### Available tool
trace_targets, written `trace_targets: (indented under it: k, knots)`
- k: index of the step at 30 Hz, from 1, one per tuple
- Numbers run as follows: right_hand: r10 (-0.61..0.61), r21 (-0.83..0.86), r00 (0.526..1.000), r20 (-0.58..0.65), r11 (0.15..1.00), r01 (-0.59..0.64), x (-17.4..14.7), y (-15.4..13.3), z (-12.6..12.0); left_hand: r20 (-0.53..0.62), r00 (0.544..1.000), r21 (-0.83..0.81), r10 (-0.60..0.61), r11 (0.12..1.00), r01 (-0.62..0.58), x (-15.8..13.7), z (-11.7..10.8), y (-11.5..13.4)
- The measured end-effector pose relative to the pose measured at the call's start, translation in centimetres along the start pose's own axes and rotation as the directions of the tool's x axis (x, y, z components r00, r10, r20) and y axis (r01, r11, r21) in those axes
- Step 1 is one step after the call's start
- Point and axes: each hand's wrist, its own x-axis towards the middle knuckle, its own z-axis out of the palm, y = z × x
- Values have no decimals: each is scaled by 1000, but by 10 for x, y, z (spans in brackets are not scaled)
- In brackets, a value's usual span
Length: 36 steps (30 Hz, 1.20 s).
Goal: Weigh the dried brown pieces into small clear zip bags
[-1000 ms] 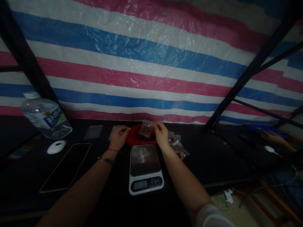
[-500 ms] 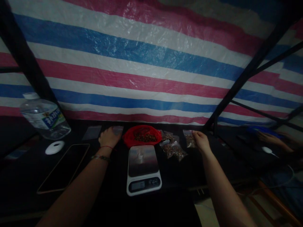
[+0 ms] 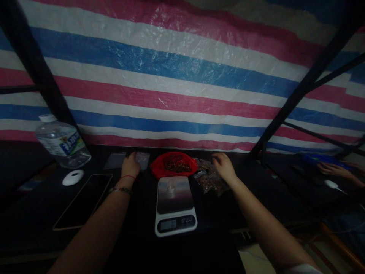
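Observation:
My left hand (image 3: pixel 130 165) is closed at the left edge of a small clear zip bag (image 3: pixel 144 160), its fingers curled and partly hidden. My right hand (image 3: pixel 224 168) is open, fingers apart and holding nothing, just over a cluster of filled zip bags (image 3: pixel 206 182) with small brown pieces inside. Between the hands is a red plastic bag (image 3: pixel 158 169), spread open around loose brown pieces (image 3: pixel 179 166). In front of it stands a white kitchen scale (image 3: pixel 176 205) with a small clear object (image 3: pixel 171 186) on its metal plate.
More flat clear bags (image 3: pixel 115 160) lie left of my left hand. A phone (image 3: pixel 84 201), a white mouse-like object (image 3: pixel 73 177) and a large clear bottle (image 3: pixel 64 144) are at the left. Dark frame posts rise on both sides. Another person's hand (image 3: pixel 333 169) is at far right.
My right hand has let go of a filled zip bag, which now seems to lie in the cluster, and has moved left with fingers opened. My left hand stays by the clear bag.

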Motion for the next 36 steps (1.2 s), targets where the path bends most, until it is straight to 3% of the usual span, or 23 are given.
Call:
trace_targets:
  k: [4,8,10,14,17,20,26,31,36]
  knots:
    - [-245,28,946,211,969,245,7,-45,11,-33,999,-7,-37,999,37,-3,-8,2]
    - [-358,160,907,220,931,329,16,-70,16,-140,989,57,-54,996,63,-9,-22,19]
    - [-357,247,922,152,917,314,22,-81,22,-226,972,74,64,996,-49,-14,-29,31]
    - [-237,421,971,-2,881,216,30,-103,48,-235,896,36,376,925,-378,-28,-33,55]
    - [-250,526,968,17,825,204,28,-122,69,-227,810,26,541,835,-550,-40,-25,66]
    - [-323,608,945,51,761,227,24,-137,79,-208,766,3,609,783,-622,-48,-16,72]
    - [-369,591,926,78,765,255,13,-141,83,-184,732,-39,656,739,-673,-51,-11,75]
    - [-411,507,907,96,804,311,6,-134,85,-82,667,-67,740,664,-745,-55,-10,82]
    - [-378,424,926,6,840,340,5,-128,79,-69,636,-76,768,632,-771,-58,-7,87]
